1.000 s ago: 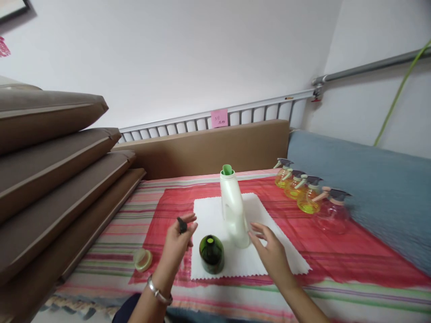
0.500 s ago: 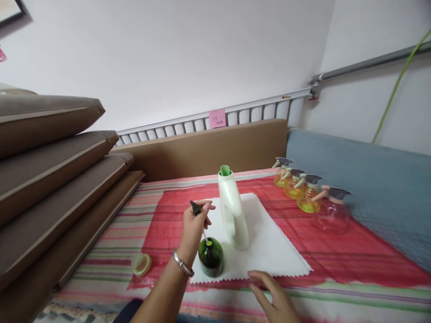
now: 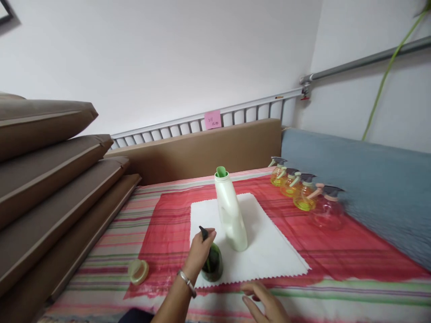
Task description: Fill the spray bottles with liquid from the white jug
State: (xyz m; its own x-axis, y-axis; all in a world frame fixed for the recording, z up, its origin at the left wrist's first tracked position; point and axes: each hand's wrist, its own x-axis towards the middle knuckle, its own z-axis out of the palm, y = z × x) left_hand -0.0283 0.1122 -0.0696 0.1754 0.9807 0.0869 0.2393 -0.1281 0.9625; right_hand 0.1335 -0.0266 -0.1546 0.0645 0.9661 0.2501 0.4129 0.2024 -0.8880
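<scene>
My left hand (image 3: 201, 251), with a silver bangle at its wrist, is closed on a black spray pump head (image 3: 204, 233). The pump head is at the neck of a dark green glass bottle (image 3: 213, 265), partly hidden behind my fingers. My right hand (image 3: 264, 301) holds nothing at the near edge of the white cloth (image 3: 259, 242), its fingers curved and apart. Right behind the green bottle stands a pale green-white plastic jug (image 3: 232, 215) with a green spout in its uncapped mouth.
Several clear spray bottles (image 3: 305, 197) stand in a row at the right, on red translucent fabric (image 3: 168, 229). A round yellowish cap (image 3: 138, 272) lies at the left. Brown cushions (image 3: 54, 175) are stacked on the far left, and a blue padded bolster (image 3: 353, 170) borders the right.
My left hand has lowered the spray pump head, and its white tube has gone down into the green bottle. My right hand has shifted slightly left and down. The view has shifted a little.
</scene>
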